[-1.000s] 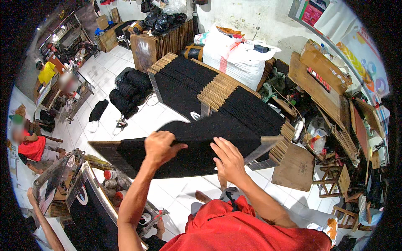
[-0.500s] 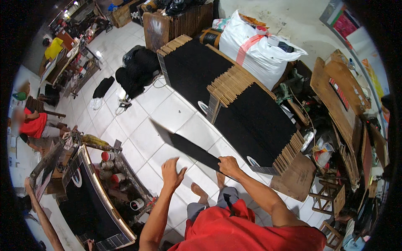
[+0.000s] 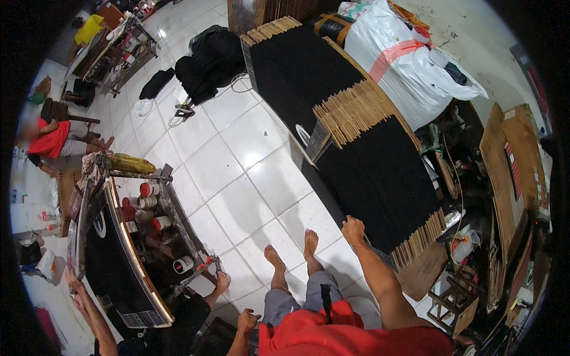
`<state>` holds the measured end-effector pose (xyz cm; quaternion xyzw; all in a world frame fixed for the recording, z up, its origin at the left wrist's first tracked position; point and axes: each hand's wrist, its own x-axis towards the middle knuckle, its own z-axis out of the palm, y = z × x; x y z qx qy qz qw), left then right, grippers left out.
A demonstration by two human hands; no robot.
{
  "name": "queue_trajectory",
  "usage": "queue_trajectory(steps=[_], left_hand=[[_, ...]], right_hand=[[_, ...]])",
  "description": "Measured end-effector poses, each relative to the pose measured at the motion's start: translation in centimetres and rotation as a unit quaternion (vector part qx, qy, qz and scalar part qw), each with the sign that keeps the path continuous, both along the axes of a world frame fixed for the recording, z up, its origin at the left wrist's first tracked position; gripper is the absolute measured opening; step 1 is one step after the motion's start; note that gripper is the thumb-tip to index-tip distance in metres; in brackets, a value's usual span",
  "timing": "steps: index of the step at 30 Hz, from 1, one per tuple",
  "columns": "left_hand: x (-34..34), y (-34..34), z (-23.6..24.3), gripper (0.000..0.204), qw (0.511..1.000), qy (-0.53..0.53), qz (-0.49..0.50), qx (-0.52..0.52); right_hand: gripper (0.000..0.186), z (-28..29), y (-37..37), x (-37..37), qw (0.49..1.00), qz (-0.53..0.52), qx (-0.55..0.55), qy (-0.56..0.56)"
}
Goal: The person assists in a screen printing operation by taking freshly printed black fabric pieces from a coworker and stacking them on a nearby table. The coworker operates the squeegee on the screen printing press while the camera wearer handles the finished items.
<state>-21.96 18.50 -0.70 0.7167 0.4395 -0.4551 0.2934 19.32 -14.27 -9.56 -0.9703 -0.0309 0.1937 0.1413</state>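
My right hand (image 3: 352,228) grips the near end of a dark flat board (image 3: 326,199), which stands on edge along the front of the long rows of black-covered boards (image 3: 377,172) with pale wooden ends. My left hand (image 3: 247,320) is low at the bottom of the view beside my grey shorts, fingers loosely bent and apart, holding nothing.
At left, another person's hands (image 3: 76,286) are at a printing frame (image 3: 127,308) above paint cans (image 3: 159,223); a person in red (image 3: 50,136) sits beyond. Behind the boards lies a white sack (image 3: 398,77); cardboard (image 3: 499,172) leans at right, above a wooden stool (image 3: 460,311). Black bundles (image 3: 205,71) lie on the floor.
The board that both my hands held has swung down to the right against the rows, my right hand still on it. My left hand has let go and dropped toward my side.
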Motion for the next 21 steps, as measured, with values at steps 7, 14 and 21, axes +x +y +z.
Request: queue_trajectory(steps=[7, 14, 21], left_hand=[[2.8, -1.1, -2.6, 0.047, 0.983, -0.126, 0.133, 0.015], [5.6, -0.9, -4.1, 0.042, 0.962, -0.188, 0.196, 0.003], [3.8, -1.5, -4.7, 0.034, 0.953, -0.175, 0.245, -0.017]], right_hand=[[0.016, -3.4, -1.9, 1.8, 0.994, -0.008, -0.088, 0.059], [0.017, -2.6, -2.5, 4.0, 0.994, -0.035, -0.096, 0.038], [0.02, -1.6, -2.9, 6.3, 0.992, -0.053, -0.112, 0.028]])
